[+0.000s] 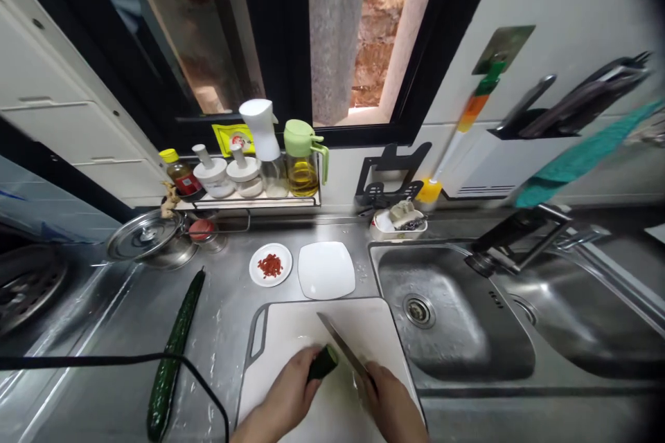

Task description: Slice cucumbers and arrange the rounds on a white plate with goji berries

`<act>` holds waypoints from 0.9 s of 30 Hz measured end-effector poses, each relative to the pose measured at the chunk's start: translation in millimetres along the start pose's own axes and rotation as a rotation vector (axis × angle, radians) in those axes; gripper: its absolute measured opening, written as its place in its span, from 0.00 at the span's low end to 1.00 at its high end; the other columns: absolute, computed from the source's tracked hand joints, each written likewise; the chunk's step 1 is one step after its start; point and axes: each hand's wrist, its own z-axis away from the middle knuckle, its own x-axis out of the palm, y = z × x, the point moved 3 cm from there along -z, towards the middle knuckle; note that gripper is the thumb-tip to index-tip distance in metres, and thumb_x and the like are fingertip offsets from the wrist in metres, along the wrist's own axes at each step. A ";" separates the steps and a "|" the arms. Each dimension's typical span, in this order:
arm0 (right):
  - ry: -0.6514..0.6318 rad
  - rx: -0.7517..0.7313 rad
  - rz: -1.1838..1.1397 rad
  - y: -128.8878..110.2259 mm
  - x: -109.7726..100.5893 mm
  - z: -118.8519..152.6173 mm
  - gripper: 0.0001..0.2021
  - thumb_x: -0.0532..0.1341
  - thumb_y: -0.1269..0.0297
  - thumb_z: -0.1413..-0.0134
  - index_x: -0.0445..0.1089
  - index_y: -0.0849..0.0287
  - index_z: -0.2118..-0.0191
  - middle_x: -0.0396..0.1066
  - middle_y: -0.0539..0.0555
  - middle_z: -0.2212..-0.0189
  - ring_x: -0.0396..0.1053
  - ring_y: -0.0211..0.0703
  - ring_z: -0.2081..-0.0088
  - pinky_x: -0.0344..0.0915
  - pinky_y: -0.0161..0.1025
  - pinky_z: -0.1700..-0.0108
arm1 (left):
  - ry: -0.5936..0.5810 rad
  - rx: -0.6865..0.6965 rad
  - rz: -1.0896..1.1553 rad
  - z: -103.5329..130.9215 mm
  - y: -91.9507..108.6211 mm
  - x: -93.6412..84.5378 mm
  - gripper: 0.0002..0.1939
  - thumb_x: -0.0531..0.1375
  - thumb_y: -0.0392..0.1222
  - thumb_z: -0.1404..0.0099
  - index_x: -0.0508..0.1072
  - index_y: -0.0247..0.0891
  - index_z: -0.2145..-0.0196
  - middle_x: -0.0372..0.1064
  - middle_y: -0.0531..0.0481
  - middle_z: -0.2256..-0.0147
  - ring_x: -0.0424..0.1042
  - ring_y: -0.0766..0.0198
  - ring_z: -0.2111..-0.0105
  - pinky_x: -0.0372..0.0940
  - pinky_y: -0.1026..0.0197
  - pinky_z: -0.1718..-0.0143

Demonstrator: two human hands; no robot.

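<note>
Over the white cutting board [283,322] my left hand [291,382] is closed around a short piece of cucumber [323,363], its pale cut end facing right. My right hand [385,394] grips a knife [343,346] by its dark handle. The blade slants up and to the left, just right of the cucumber piece, with a small gap between them. Past the board's far edge stand a square white plate [326,270] with nothing on it and a small round plate [260,279] holding chopped red bits [271,265]. A whole cucumber [174,353] lies on the counter to the left.
A double sink [451,311] with a black faucet [501,242] borders the board on the right. Along the window, a rack [254,203] carries an oil bottle [302,166] and several seasoning containers. A lidded pot [148,239] sits back left; a black cable [129,360] crosses the lower left.
</note>
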 end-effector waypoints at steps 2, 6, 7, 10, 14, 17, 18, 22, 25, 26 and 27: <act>-0.021 0.014 0.009 5.5 -2.0 -3.1 0.18 0.44 0.64 0.40 0.66 0.59 0.51 0.70 0.59 0.53 0.68 0.46 0.52 0.59 0.38 0.51 | 0.026 -0.014 -0.023 -7.9 4.8 14.2 0.28 0.52 0.30 0.43 0.60 0.37 0.43 0.65 0.41 0.47 0.65 0.57 0.49 0.58 0.54 0.44; -0.084 0.022 0.053 16.5 -4.7 -8.5 0.18 0.43 0.65 0.39 0.66 0.58 0.52 0.70 0.58 0.57 0.69 0.44 0.55 0.59 0.37 0.54 | 0.104 -0.112 -0.165 -17.3 5.4 35.1 0.29 0.50 0.31 0.41 0.59 0.38 0.41 0.67 0.41 0.51 0.65 0.55 0.51 0.60 0.51 0.46; -0.100 0.024 0.068 19.0 -5.1 -9.6 0.18 0.43 0.66 0.39 0.66 0.57 0.52 0.70 0.58 0.57 0.69 0.44 0.56 0.60 0.37 0.55 | 0.127 -0.123 -0.203 -18.4 5.2 38.9 0.29 0.50 0.31 0.40 0.59 0.38 0.41 0.67 0.41 0.52 0.65 0.54 0.52 0.60 0.51 0.47; -0.133 0.007 0.105 23.3 -6.7 -12.3 0.18 0.42 0.66 0.38 0.65 0.57 0.50 0.68 0.58 0.56 0.70 0.43 0.57 0.60 0.37 0.57 | 0.220 -0.101 -0.283 -19.2 4.6 46.0 0.28 0.49 0.32 0.38 0.58 0.37 0.40 0.65 0.38 0.52 0.65 0.54 0.52 0.62 0.50 0.48; -0.177 0.002 0.127 22.1 -7.8 -14.3 0.18 0.43 0.67 0.38 0.65 0.57 0.51 0.66 0.59 0.54 0.70 0.43 0.57 0.60 0.37 0.57 | 0.300 -0.062 -0.357 -17.7 -0.7 47.9 0.28 0.48 0.31 0.36 0.56 0.37 0.39 0.66 0.39 0.53 0.66 0.55 0.52 0.65 0.49 0.50; -0.185 0.016 0.120 17.5 -7.4 -14.9 0.18 0.43 0.68 0.38 0.64 0.57 0.50 0.66 0.59 0.53 0.70 0.43 0.56 0.60 0.38 0.56 | 0.308 -0.014 -0.425 -19.5 -5.6 45.1 0.25 0.46 0.31 0.35 0.58 0.40 0.41 0.66 0.40 0.53 0.66 0.56 0.51 0.66 0.48 0.51; -0.182 0.015 0.118 15.2 -7.0 -15.0 0.18 0.43 0.68 0.38 0.64 0.58 0.50 0.66 0.59 0.53 0.70 0.44 0.56 0.60 0.38 0.56 | 0.302 0.009 -0.443 -21.2 -6.5 43.9 0.24 0.47 0.32 0.34 0.59 0.41 0.41 0.65 0.40 0.52 0.66 0.55 0.51 0.66 0.48 0.51; -0.191 0.019 0.147 4.4 -4.9 -14.3 0.18 0.42 0.71 0.39 0.65 0.60 0.53 0.66 0.62 0.54 0.70 0.46 0.57 0.62 0.40 0.58 | 0.295 0.024 -0.468 -29.1 -7.2 38.6 0.21 0.52 0.40 0.34 0.62 0.39 0.44 0.66 0.40 0.52 0.67 0.54 0.51 0.67 0.48 0.52; -0.176 0.023 0.180 -5.6 -5.1 -12.9 0.18 0.43 0.77 0.44 0.66 0.61 0.54 0.65 0.63 0.52 0.70 0.44 0.57 0.61 0.39 0.58 | 0.311 -0.022 -0.447 -26.5 -7.4 37.2 0.21 0.51 0.38 0.34 0.60 0.40 0.43 0.67 0.42 0.53 0.68 0.56 0.51 0.68 0.51 0.51; -0.177 0.028 0.189 -8.9 -4.8 -12.5 0.19 0.44 0.78 0.46 0.66 0.61 0.54 0.65 0.63 0.51 0.70 0.43 0.57 0.61 0.38 0.58 | 0.320 -0.032 -0.436 -23.1 -7.8 37.3 0.22 0.50 0.38 0.34 0.59 0.39 0.43 0.67 0.42 0.52 0.68 0.56 0.51 0.68 0.52 0.51; -0.185 0.035 0.194 -12.0 -4.1 -12.2 0.20 0.45 0.79 0.47 0.67 0.61 0.55 0.65 0.63 0.51 0.70 0.43 0.57 0.61 0.37 0.57 | 0.327 -0.037 -0.429 -18.8 -8.5 37.6 0.22 0.50 0.38 0.34 0.59 0.39 0.42 0.68 0.42 0.52 0.69 0.56 0.52 0.68 0.52 0.52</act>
